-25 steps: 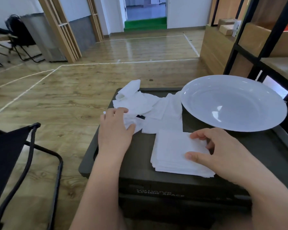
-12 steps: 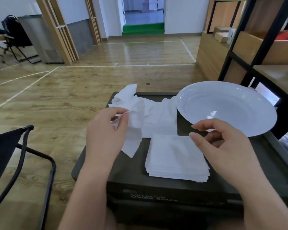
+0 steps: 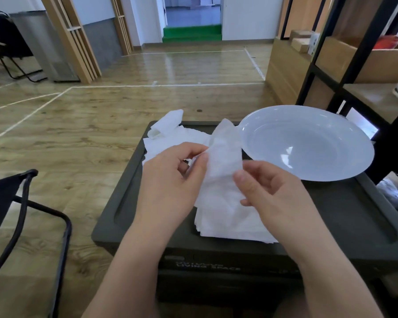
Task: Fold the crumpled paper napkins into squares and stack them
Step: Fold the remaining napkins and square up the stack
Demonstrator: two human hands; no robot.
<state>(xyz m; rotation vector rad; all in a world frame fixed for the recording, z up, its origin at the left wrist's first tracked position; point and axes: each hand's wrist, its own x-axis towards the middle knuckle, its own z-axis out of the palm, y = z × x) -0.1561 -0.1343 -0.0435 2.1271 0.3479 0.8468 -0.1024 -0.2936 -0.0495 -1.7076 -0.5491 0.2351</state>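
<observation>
1. The wooden floor (image 3: 97, 125) with white lines runs to a green step (image 3: 192, 34) in a doorway at 12 o'clock; black-framed shelving (image 3: 345, 72) stands at 2 o'clock and a black folding chair (image 3: 16, 203) at 8 o'clock.
2. A dark grey storage box (image 3: 345, 221) serves as the work surface; its front edge carries pale lettering, the lower line reading "LIVING SPACE", the upper line too blurred to read.
3. A white plate (image 3: 308, 143) rests on the lid at 1 o'clock.
4. The stack of folded napkins (image 3: 230, 228) lies on the lid, below both hands.
5. Loose crumpled napkins (image 3: 168, 131) lie at 11 o'clock.
6. The left hand (image 3: 170, 182) and right hand (image 3: 271, 191) each pinch a side of one crumpled napkin (image 3: 223, 161), held raised between them above the stack.
</observation>
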